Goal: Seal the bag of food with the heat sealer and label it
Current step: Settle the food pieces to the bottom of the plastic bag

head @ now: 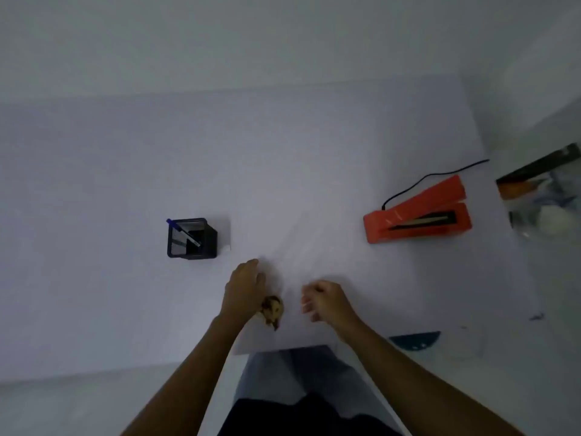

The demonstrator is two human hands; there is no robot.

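Observation:
A clear plastic bag [292, 247] lies flat on the white table [125, 184], faint against it, reaching from between my hands toward the far right. A brown lump of food [273, 311] sits in its near end. My left hand [245, 286] rests on the bag's left side beside the food, fingers fairly straight. My right hand [323, 298] is at the bag's right edge with fingers curled and seems to pinch the film. The orange heat sealer [418, 212] stands at the right with its lid raised, away from both hands.
A black mesh pen holder [191, 239] with a blue pen [184, 232] stands to the left, a small white sheet [227, 247] beside it. The sealer's black cord [434, 176] runs to the table's far right edge. Packaged items [540, 190] lie off the table's right side.

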